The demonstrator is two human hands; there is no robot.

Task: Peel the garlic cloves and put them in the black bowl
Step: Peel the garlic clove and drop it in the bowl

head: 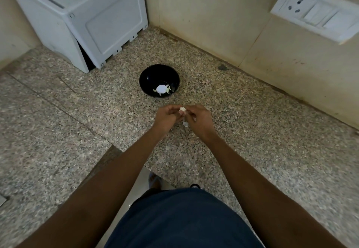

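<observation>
Speckled granite tabletop (242, 131), L-shaped, meeting beige walls (204, 14) at an inner corner. White appliance (93, 20) set at rear left, angled toward the corner. White socket-and-switch plate (318, 12) mounted on the right-hand wall. Small dark fragment (222, 67) lying near the wall base. Pale floor (136, 189) visible below the counter edge. Dim, even lighting.

Two hands meet over a speckled stone surface (252, 131). The left hand (167, 116) and the right hand (200, 118) both pinch a small garlic clove (182, 109) between their fingertips. Just past them sits a black bowl (149, 76) with a few pale cloves (168, 90) inside. A white box (87, 18) stands in the corner. A wall socket (318, 10) is on the right.
</observation>
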